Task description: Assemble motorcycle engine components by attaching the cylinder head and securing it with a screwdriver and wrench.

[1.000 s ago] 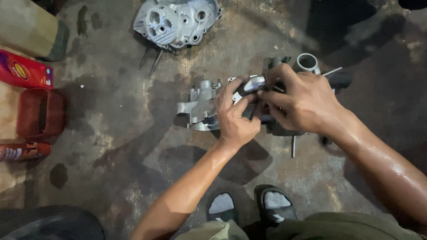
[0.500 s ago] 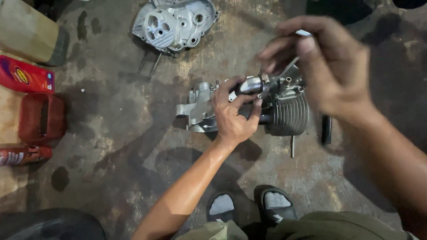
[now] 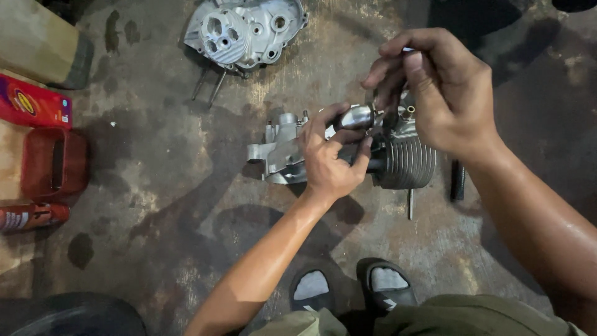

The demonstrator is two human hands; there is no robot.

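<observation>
stained concrete floor (image 3: 155, 205), engine casing cover (image 3: 245, 31) lying at the far side. left hand (image 3: 329, 165) reaches in from near, wrist bent, fingers clamped on a smooth metal part (image 3: 357, 116) atop the finned engine cylinder (image 3: 410, 163) at centre. right hand (image 3: 441, 93) hovers above it, fingertips pinched together on a small item, too hidden to identify.

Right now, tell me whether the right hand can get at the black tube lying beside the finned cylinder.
Probably yes: the black tube lies uncovered below the right hand, though its fingers pinch something small.
</observation>
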